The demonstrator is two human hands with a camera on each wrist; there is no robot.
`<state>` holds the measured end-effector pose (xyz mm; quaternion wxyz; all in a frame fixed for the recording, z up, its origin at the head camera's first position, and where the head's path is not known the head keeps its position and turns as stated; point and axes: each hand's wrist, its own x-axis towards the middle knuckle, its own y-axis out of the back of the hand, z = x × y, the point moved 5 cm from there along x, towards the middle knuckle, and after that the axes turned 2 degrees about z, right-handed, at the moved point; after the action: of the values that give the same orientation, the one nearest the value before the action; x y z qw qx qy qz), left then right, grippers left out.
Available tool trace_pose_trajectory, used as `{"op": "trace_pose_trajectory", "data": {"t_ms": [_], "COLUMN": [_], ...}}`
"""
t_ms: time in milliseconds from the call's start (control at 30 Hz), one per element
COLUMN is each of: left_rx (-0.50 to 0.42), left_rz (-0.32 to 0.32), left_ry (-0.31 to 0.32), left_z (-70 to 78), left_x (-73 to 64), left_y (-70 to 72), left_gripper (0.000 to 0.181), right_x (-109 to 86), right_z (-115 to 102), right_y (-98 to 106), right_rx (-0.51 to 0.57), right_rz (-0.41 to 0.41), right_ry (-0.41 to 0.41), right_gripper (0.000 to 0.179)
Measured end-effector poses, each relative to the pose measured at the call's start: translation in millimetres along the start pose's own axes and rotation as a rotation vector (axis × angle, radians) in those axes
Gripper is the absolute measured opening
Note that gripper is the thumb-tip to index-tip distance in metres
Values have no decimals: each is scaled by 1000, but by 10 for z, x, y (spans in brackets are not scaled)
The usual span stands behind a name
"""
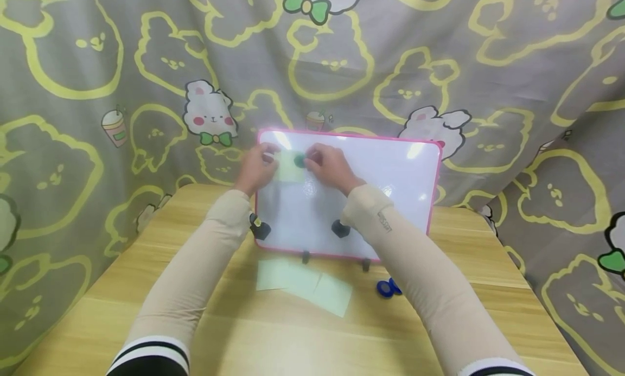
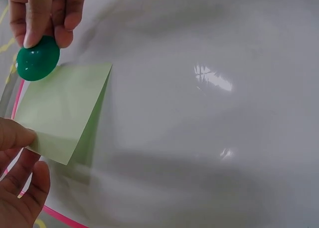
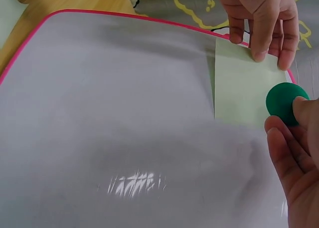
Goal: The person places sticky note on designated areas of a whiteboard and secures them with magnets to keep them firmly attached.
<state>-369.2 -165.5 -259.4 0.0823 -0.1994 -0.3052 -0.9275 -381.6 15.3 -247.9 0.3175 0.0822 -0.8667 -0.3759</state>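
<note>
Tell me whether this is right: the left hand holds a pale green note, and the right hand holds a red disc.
Not red: the right wrist view shows that the right hand holds a green disc. The left hand does hold a pale green note.

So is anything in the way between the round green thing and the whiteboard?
Yes, the pale green note: its corner lies behind the round green thing that the right hand holds. The left hand pinches the note's left side. Nothing else visible blocks the way to the whiteboard.
</note>
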Motion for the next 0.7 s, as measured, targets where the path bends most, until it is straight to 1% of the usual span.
{"op": "trace_pose_trajectory", "data": {"t_ms": [233,500,700], "left_rx": [15,30,57], "left_rz": [-7,-7,-4], "left_ry": [-17,-15,-30], "left_z": [6,21,31], "left_x": [28,45,53], "left_y": [-22,-48,-60], "left_gripper": [31,34,31], "right_x": [57,92,129], "right_z": [-23,-93,-97], "right_y": [-7,-2,-17], "right_rx": [14,13,-6], "right_rz": [26,70,92], "right_ry": [1,0,-43], "right_gripper": [14,12,12]}}
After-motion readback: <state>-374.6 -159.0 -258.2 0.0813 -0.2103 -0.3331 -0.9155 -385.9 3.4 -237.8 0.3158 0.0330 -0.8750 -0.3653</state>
